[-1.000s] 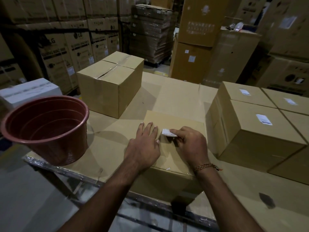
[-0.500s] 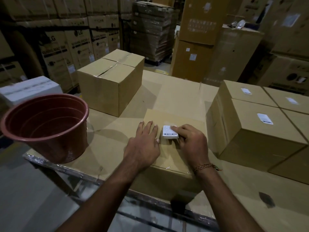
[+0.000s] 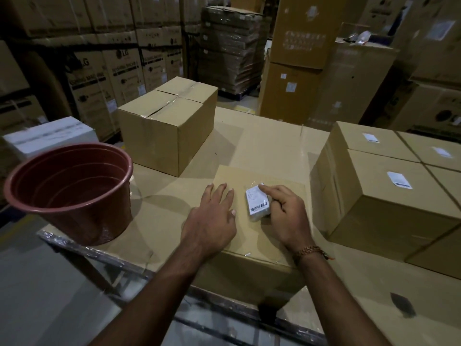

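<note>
Cardboard carton (image 3: 252,242) at the near bench (image 3: 264,143) edge, with the white barcode label (image 3: 258,201) lying on its top. The right hand (image 3: 287,217) is over the carton's right half, its grip unclamped: the straight forefinger presses the label's far corner. The left hand (image 3: 212,217) lies flat on the carton's left half, grip apart. A red bucket (image 3: 69,188) stands left of the carton.
</note>
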`<act>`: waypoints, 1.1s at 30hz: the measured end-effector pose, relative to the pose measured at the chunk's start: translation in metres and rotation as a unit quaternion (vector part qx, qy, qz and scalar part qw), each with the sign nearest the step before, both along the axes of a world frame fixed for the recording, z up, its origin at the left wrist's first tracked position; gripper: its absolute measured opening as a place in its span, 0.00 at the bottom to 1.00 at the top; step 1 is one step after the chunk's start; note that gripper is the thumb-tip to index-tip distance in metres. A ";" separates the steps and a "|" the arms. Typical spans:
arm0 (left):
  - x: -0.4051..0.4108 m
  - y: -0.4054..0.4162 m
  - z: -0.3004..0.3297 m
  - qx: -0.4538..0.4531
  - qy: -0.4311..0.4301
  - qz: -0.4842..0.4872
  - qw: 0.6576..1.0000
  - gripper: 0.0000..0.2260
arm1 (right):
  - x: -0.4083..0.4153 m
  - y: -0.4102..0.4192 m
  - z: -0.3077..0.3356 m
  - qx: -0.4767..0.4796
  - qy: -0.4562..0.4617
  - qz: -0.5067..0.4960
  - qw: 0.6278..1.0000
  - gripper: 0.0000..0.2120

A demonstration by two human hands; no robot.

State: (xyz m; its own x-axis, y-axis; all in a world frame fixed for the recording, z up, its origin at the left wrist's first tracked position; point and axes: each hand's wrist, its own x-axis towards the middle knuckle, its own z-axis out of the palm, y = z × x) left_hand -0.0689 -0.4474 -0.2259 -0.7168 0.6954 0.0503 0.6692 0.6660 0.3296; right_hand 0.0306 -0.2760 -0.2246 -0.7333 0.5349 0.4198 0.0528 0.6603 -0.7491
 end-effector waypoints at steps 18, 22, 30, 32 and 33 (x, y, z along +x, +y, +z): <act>0.000 -0.002 -0.007 0.142 -0.005 0.045 0.989 0.22 | 0.004 0.008 -0.004 -0.092 0.008 -0.011 0.996 0.09; -0.003 -0.010 -0.005 0.350 -0.074 0.100 0.928 0.18 | 0.003 0.005 -0.001 -0.113 -0.010 -0.010 0.993 0.09; -0.034 -0.095 0.026 0.418 -0.133 0.113 0.891 0.16 | -0.034 -0.052 0.025 -0.238 -0.015 0.045 0.970 0.09; -0.049 -0.125 0.032 0.421 -0.123 0.110 0.892 0.16 | -0.054 -0.088 0.027 -0.256 -0.006 0.067 0.964 0.09; -0.057 -0.141 0.035 0.423 -0.110 0.111 0.892 0.16 | -0.064 -0.106 0.027 -0.262 -0.001 0.075 0.962 0.09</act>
